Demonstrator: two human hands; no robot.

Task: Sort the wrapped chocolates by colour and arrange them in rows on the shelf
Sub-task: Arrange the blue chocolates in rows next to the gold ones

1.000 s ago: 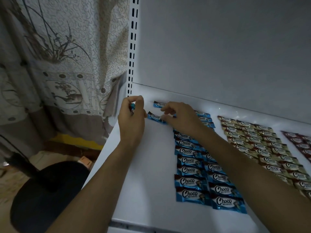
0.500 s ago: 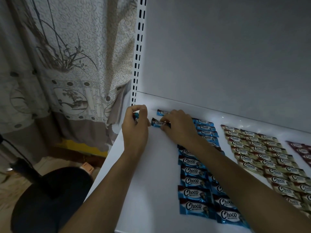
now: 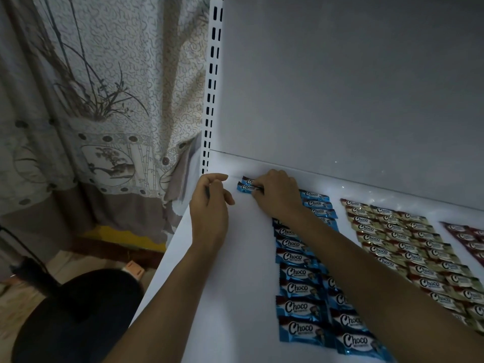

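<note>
At the near edge of the shelf, two blue columns run toward twelve o'clock, with gold rows and red rows at their three o'clock. Further back, the left hand is curled; whether it holds anything cannot be told. The right hand pinches a blue chocolate lying on the shelf just in front of a second blue chocolate near the back panel. Judgement: it should be squared parallel to its neighbour, edges touching, before the fingers let go.
</note>
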